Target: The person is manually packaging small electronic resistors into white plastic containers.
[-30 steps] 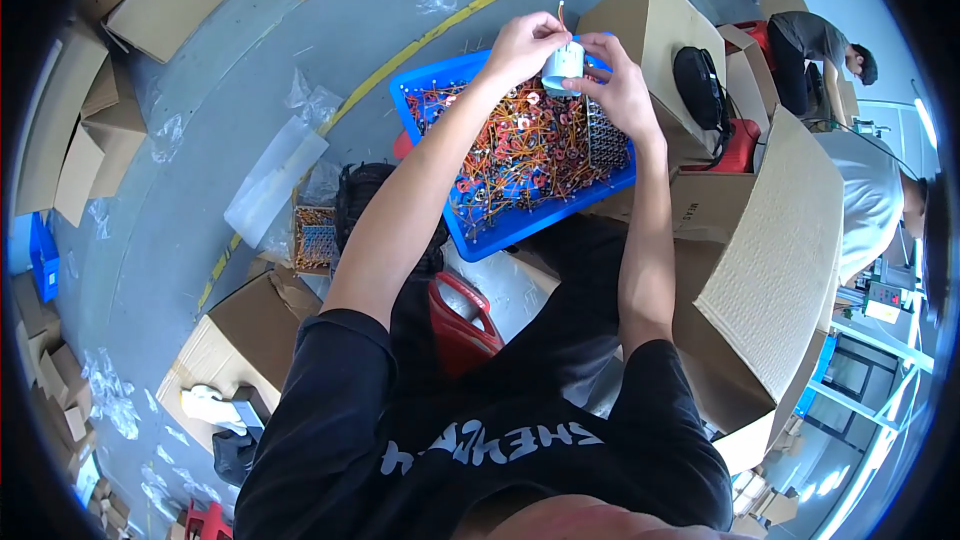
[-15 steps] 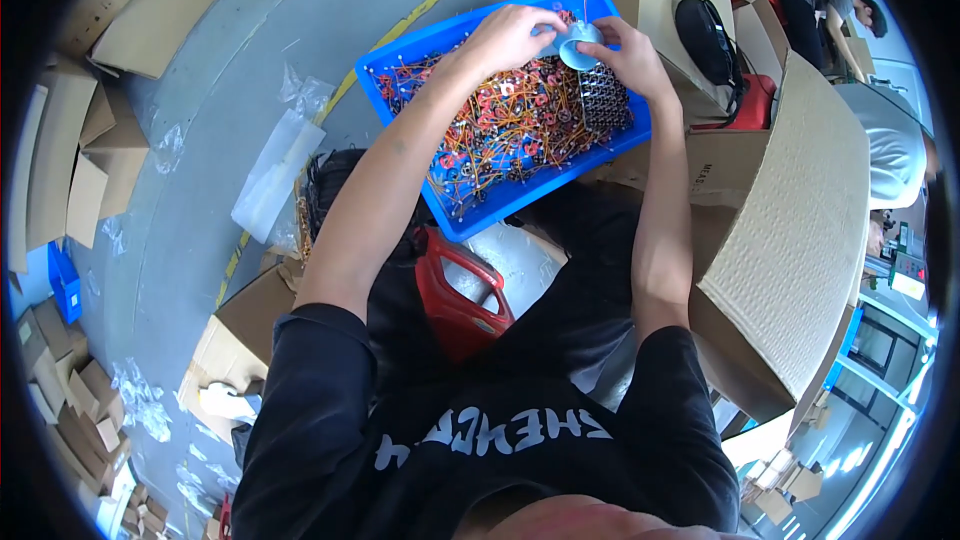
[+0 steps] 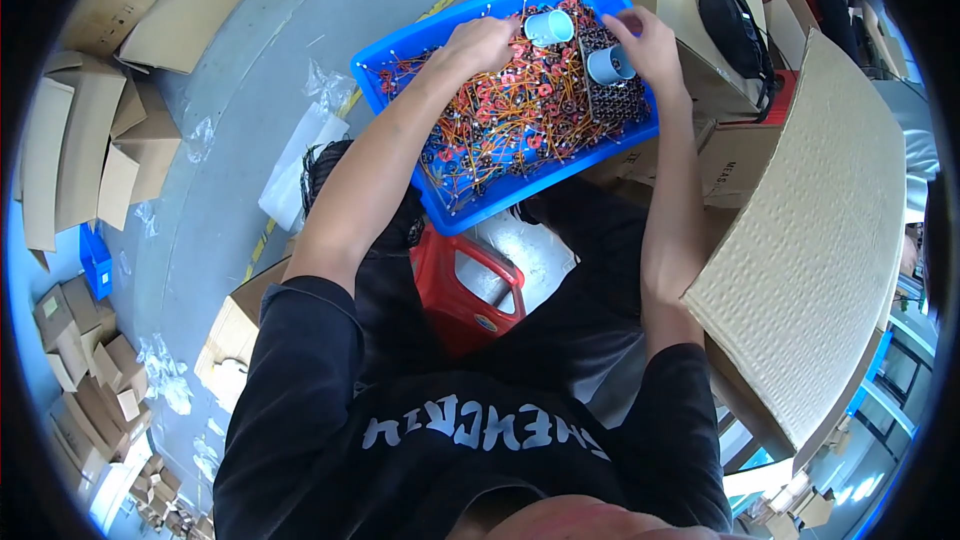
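Note:
Two light-blue cups are over the blue bin, which holds many small red, black and orange-wired parts. My left hand [image 3: 485, 45] is closed, its fingertips against the left end of one tilted cup [image 3: 550, 28]; part of the grip is hidden. The second cup [image 3: 610, 65] sits over the dark metal grid [image 3: 618, 102] in the bin's right part. Beside that cup is my right hand [image 3: 650, 48], fingers bent and apart above its far side. No part can be seen between those fingers. The blue bin [image 3: 520, 202] spans the space beneath both hands.
A red plastic seat or container [image 3: 455, 295] is between my legs. On my right stands a large cardboard box [image 3: 800, 250], with a black case [image 3: 733, 30] beyond it. Flattened cartons [image 3: 90, 155] lie at the left. Other people are partly visible at the far right.
The light-blue cups, earlier together between both hands, are now apart. My left hand has drawn left and slightly nearer; my right hand has shifted right. The whole view has shifted a little.

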Demonstrator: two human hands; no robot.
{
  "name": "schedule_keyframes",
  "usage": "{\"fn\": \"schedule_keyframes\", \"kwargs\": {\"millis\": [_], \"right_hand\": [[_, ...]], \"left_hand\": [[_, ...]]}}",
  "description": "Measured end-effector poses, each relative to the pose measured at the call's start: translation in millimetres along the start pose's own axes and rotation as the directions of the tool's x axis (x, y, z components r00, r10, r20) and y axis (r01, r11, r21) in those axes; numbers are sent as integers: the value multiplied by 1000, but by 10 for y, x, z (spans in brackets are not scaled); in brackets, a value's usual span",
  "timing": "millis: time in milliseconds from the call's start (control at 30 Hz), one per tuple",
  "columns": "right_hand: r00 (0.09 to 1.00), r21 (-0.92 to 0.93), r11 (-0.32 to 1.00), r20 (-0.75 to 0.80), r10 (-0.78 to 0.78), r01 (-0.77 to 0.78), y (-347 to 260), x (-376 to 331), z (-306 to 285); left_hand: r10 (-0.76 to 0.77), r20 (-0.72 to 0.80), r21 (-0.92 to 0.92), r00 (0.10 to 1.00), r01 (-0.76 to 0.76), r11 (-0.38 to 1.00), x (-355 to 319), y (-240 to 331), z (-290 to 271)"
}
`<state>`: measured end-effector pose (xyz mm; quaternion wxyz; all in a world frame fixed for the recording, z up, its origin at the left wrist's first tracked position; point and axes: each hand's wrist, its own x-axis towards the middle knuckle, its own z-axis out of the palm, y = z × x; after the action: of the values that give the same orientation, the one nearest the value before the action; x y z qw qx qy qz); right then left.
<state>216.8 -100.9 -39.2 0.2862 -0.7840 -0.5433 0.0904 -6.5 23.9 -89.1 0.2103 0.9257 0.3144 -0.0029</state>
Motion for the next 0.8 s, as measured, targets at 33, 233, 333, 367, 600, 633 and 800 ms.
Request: {"fn": "schedule_keyframes", "kwargs": {"millis": [33, 233, 333, 367, 600, 633, 800], "right_hand": [[999, 42, 998, -5, -47, 47, -79, 33, 45], [972, -228, 954, 179, -154, 193, -344, 87, 555], [957, -339, 898, 175, -232, 279, -414, 31, 787], [958, -342, 899, 174, -227, 275, -409, 29, 785], [909, -305, 885, -114, -401, 352, -703, 55, 496], [907, -311, 881, -109, -406, 357, -738, 74, 425], [966, 143, 957, -100, -239, 252, -907, 90, 53]], "left_hand": [[-2, 1, 0, 1000, 2, 1000, -3, 15, 47], [118, -122, 21, 986, -116, 993, 55, -66, 151], [117, -56, -22, 992, -118, 993, 77, -106, 57], [80, 7, -66, 997, -80, 995, 77, -107, 20], [32, 40, 64, 999, -34, 997, -34, -123, 96], [26, 74, 90, 997, -33, 995, -17, -133, 76], [27, -89, -38, 996, -30, 999, 6, -132, -196]]}}
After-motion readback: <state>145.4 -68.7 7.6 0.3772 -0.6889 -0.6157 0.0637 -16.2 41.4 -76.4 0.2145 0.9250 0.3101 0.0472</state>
